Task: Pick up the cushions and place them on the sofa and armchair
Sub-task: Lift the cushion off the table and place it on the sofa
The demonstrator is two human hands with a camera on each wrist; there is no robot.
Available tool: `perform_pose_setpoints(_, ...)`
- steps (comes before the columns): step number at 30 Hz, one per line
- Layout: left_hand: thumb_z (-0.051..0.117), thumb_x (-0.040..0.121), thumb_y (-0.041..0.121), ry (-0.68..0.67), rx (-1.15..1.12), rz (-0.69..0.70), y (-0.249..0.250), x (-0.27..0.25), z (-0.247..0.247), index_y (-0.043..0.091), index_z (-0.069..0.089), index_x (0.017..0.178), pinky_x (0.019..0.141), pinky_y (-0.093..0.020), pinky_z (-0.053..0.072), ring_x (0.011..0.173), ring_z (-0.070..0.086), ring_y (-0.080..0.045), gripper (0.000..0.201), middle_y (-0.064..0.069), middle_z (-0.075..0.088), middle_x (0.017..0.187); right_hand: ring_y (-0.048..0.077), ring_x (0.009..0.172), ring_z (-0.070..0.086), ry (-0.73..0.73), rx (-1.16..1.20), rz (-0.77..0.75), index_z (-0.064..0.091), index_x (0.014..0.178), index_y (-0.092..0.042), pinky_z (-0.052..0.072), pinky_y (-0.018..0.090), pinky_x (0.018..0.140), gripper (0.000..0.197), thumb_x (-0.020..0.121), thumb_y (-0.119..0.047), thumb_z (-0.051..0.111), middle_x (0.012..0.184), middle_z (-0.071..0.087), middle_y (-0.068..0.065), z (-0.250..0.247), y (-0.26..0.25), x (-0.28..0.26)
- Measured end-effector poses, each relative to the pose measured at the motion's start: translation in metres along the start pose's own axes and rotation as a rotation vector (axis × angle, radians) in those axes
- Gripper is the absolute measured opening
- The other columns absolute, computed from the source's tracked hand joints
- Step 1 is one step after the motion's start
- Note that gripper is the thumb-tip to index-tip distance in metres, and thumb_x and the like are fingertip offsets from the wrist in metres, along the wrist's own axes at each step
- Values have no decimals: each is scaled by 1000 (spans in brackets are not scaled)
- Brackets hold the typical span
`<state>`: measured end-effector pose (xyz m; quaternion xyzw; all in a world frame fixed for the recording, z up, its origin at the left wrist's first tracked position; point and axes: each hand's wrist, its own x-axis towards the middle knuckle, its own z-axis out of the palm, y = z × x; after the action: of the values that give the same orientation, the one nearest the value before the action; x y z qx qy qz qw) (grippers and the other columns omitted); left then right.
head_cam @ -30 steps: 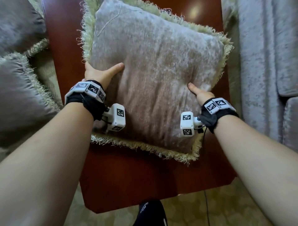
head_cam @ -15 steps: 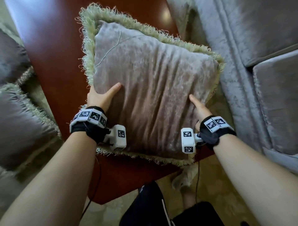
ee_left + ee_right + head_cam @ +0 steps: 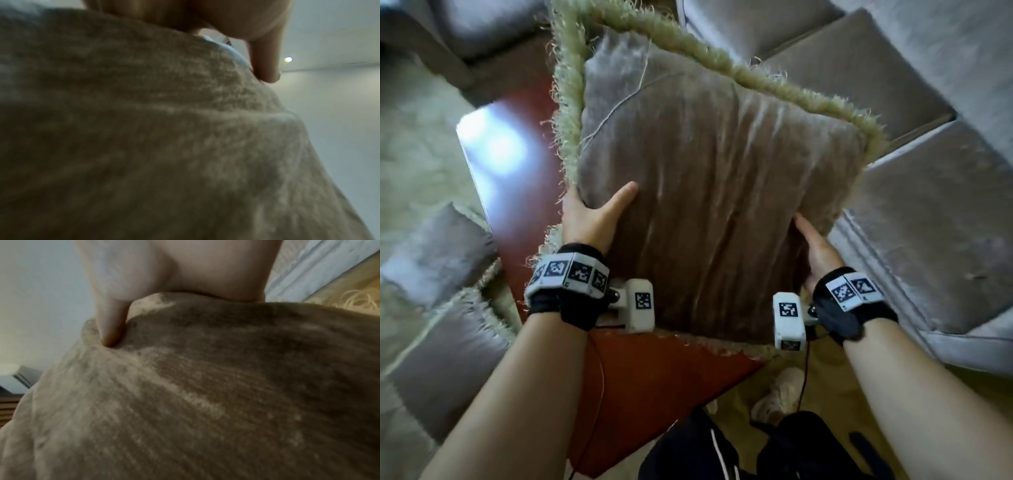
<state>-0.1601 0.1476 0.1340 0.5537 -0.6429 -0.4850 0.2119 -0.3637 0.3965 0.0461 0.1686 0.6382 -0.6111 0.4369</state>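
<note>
A taupe velvet cushion with a pale green fringe is held up in the air between both hands, over the near corner of a red-brown table. My left hand grips its left edge, thumb on the front face, fingers hidden behind. My right hand grips the right edge the same way. The cushion fills the left wrist view, with the thumb pressed into it. In the right wrist view the thumb digs into the fabric. The grey sofa lies to the right.
More fringed cushions lie on the carpet at the left. A grey armchair stands at the top left. The person's dark trousers and a light slipper are below, beside the table's corner.
The cushion has been lifted off the table and carried right, toward the sofa. The view has turned right, bringing the sofa seats in. Both hands keep their grip.
</note>
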Motion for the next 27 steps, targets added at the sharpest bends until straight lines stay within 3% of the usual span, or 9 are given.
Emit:
perform_pose_setpoints(2,78,46,74,9,3,57,41,-20,15,19,62,133,101,-30,56,116,69,-15,104,3,71,130,24,101,71,-54,55,-56,68,118,-24,51,44,95,68,61,-59,83,109,75,1,-21,-29,-24)
perform_pose_setpoints(5,76,44,79,19,17,168,105,-51,44,18,62,135,111,-44,55,123,69,-21,111,-2,71,134,29,103,71,-47,95,-134,66,123,-21,51,46,95,85,50,-60,86,112,74,5,-64,-75,-49)
perform_pose_setpoints(7,76,46,79,4,7,233,147,-73,67,18,61,137,114,-44,52,127,66,-22,110,-3,68,137,31,105,70,-15,130,-194,65,124,-21,52,47,93,89,48,-62,87,113,74,6,-100,-106,-65)
perform_pose_setpoints(14,68,43,84,-143,-25,472,276,-154,170,16,58,139,117,-44,48,131,61,-24,117,-5,63,142,25,101,71,-7,316,-408,69,120,-22,52,45,89,55,77,-57,70,109,75,4,-223,-197,-144)
perform_pose_setpoints(17,71,45,84,-226,-71,555,319,-189,209,20,57,141,115,-44,52,130,63,-23,117,-2,63,142,24,96,73,-2,400,-476,73,109,-22,56,38,74,43,86,-57,60,102,77,4,-270,-219,-172)
perform_pose_setpoints(21,72,42,83,-348,-114,642,372,-231,257,19,56,144,115,-45,52,131,63,-24,122,-3,63,143,31,107,69,73,523,-560,72,116,-22,53,45,88,52,80,-60,66,114,73,8,-329,-240,-203)
perform_pose_setpoints(23,78,50,80,-404,-123,678,393,-249,278,20,57,142,111,-44,55,124,67,-23,112,-1,68,136,29,105,70,79,597,-598,72,116,-21,52,45,92,48,85,-56,63,114,73,8,-352,-247,-213)
perform_pose_setpoints(25,85,72,64,-454,-135,713,411,-262,299,17,56,141,100,-33,58,114,67,-17,89,5,68,123,28,104,70,79,664,-630,72,116,-21,51,45,95,46,85,-54,63,113,73,9,-370,-251,-220)
perform_pose_setpoints(27,84,84,50,-491,-135,742,426,-273,320,16,57,139,85,-21,57,104,65,-14,70,8,66,110,31,110,67,92,720,-658,70,120,-20,47,49,102,59,73,-54,74,119,71,10,-386,-253,-221)
